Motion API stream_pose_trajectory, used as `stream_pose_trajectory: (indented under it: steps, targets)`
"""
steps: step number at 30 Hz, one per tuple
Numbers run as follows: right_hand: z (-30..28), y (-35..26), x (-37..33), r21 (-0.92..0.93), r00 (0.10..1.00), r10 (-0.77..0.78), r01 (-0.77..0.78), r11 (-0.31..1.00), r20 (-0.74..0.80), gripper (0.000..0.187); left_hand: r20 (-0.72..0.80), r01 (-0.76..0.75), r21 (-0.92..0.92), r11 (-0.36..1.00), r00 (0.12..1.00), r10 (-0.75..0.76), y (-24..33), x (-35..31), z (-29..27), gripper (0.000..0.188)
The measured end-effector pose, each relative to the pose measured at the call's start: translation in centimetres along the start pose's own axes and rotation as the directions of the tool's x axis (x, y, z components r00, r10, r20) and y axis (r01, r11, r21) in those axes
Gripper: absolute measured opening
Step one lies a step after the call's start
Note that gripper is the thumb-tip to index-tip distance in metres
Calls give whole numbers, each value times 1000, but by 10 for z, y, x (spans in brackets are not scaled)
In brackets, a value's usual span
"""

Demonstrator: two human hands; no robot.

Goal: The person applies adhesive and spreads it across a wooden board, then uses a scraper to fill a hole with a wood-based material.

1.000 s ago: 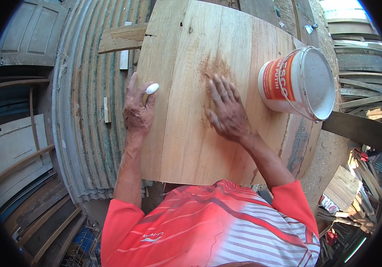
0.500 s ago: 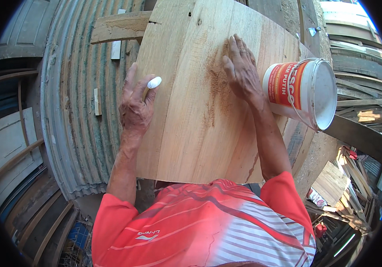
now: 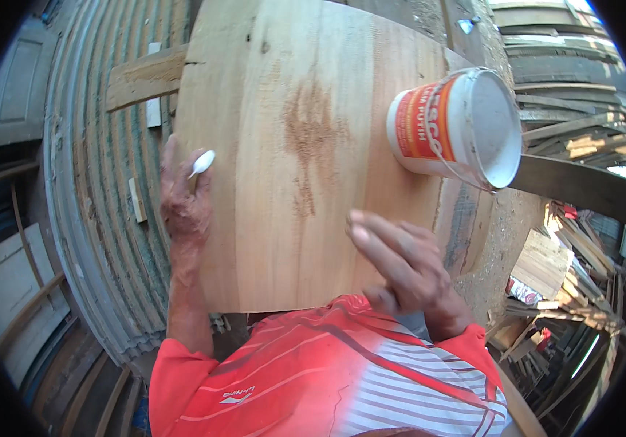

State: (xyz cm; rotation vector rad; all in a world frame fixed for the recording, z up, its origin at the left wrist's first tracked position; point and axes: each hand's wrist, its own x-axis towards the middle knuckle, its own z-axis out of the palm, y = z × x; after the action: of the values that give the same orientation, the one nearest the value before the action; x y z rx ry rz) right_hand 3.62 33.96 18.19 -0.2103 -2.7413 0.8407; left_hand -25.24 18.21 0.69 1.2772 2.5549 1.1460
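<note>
A pale wooden board (image 3: 254, 247) of joined planks lies in front of me. A patch of brown sawdust (image 3: 311, 127) is spread on its middle. My left hand (image 3: 186, 200) is at the board's left edge, closed around a small white spoon (image 3: 203, 162) whose rounded end sticks up between the fingers. My right hand (image 3: 404, 262) is raised above the near right part of the board, fingers stretched out and nothing visible in them. Beyond it, a white bucket (image 3: 498, 131) with a red and orange label lies tipped on its side on the board, its wire handle hanging down.
Corrugated metal sheeting (image 3: 87, 218) stretches along the left, with a wooden bar (image 3: 145, 76) jutting over it beside the board. Stacked planks (image 3: 564, 80) fill the far right. Scrap wood (image 3: 582, 269) lies heaped at the lower right.
My right hand has lifted off the sawdust and come back toward my body. The sawdust patch looks smeared differently. The whole view has shifted; my left hand still holds the spoon.
</note>
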Motion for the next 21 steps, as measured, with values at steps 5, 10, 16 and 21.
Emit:
stream_pose_trajectory:
  steps: [5,10,16,21]
  targets:
    - [-134,36,-56,-101,552,-154,125,987,-820,64,18,25,-33,999,1000,-24,1,-1,4,24]
    - [-230,246,-35,305,189,352,-240,922,-917,32,-21,150,-113,982,988,-153,4,2,11,27]
    - [-212,514,-34,-174,517,590,-824,539,-620,41,-38,122,27,992,992,-121,-6,-1,7,31]
    - [-191,575,-6,-388,684,567,-728,566,-459,61,-68,187,124,974,981,-180,-5,-11,-1,32]
